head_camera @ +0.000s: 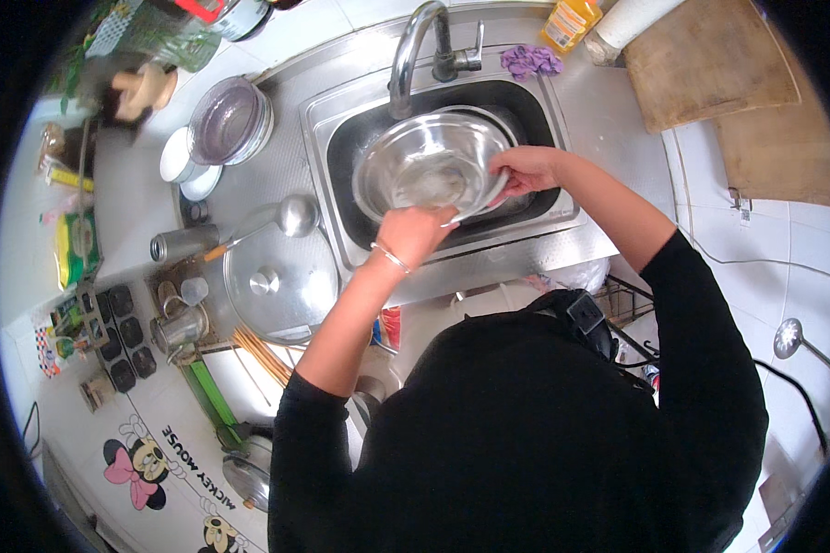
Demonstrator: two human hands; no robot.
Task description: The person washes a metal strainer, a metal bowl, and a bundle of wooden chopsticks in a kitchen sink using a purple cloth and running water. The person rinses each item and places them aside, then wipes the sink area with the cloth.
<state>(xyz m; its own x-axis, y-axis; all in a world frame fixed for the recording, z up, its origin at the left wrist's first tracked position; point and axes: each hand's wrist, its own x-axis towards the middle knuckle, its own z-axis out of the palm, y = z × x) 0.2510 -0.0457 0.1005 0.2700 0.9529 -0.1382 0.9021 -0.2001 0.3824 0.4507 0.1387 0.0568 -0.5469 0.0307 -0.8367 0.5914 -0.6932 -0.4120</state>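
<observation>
Both my hands hold a wide stainless-steel bowl (415, 138) over the sink (342, 207). My left hand (418, 235), with a bangle at the wrist, grips the rim on the near side. On the right side of the rim, my right hand (529, 171) has its fingers closed on the metal. Inside the bowl the bottom shines, and whether it holds water I cannot tell. Another round metal rim shows behind and below it in the basin. The curved chrome faucet (402, 69) reaches down to the bowl's far edge.
A purple cloth (531, 62) and an orange soap bottle (570, 24) lie behind the sink at right. Stacked glass bowls (225, 121), a ladle (297, 216), a large glass lid (283, 276) and a metal cup (183, 242) are at left. Wooden boards (712, 62) stand at far right.
</observation>
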